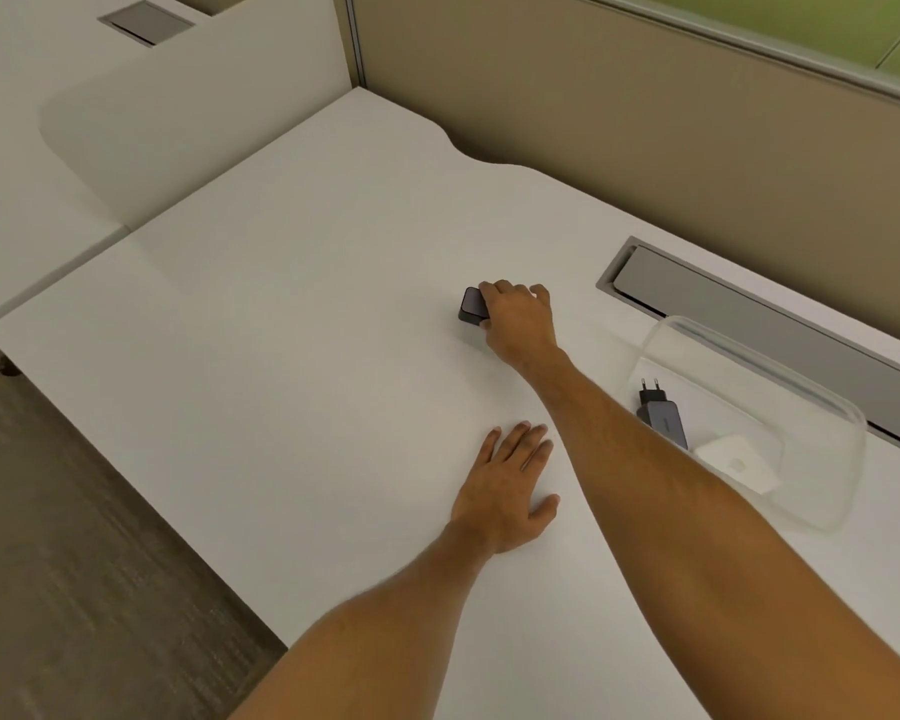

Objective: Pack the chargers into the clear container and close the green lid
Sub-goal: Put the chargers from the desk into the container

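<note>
A small black charger [472, 306] lies on the white desk [281, 356] at mid-distance. My right hand [520, 319] reaches over it and its fingers close around the charger's right side. My left hand [507, 485] rests flat on the desk nearer to me, fingers spread, holding nothing. At the right stands the clear container [827, 407], open. Inside it lie a dark grey charger with two round pins [661, 410] and a white square charger [739, 462]. No green lid is in view.
A grey cable slot [749, 309] is set into the desk behind the container. A beige partition wall [645, 122] runs along the back. The desk's left edge drops to a grey carpet floor [74, 537]. Another desk [48, 174] adjoins at the far left.
</note>
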Tool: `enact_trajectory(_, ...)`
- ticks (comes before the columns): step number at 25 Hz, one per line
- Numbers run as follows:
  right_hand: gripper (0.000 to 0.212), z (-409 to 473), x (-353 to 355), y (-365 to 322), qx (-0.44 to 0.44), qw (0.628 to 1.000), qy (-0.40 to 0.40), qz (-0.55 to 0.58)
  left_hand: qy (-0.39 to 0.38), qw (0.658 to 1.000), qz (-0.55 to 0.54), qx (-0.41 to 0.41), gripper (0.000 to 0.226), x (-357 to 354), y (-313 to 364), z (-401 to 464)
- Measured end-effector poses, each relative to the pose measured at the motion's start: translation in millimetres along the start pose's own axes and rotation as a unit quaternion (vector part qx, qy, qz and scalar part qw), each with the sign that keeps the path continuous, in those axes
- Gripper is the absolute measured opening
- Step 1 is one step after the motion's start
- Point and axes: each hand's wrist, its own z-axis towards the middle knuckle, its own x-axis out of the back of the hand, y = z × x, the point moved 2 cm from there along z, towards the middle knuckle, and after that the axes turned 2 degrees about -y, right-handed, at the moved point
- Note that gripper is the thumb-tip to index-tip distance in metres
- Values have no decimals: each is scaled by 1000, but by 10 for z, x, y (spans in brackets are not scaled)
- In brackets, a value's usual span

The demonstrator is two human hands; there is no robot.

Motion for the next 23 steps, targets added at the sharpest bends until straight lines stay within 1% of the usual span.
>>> enact_trajectory(6, 44, -145, 592, 378, -30, 994, 103, 19, -4, 1000, 20, 1, 69, 5, 5, -4)
enact_trajectory(8, 42, -256, 761, 558, -57, 990, 130, 22, 1, 1000, 19, 0, 69, 15, 7, -5)
enact_trajectory(12, 41, -600, 943, 1013, -126, 979, 157, 41, 2, 1000, 18, -3, 69, 20, 0, -7)
enact_trajectory(16, 41, -1042, 935, 1442, -189, 971, 139, 39, 2, 1000, 23, -5, 68, 19, 2, -10)
enact_trajectory(23, 36, -1610, 672, 1891, -249, 964, 86, 29, 8, 1000, 20, -7, 68, 23, 7, -12)
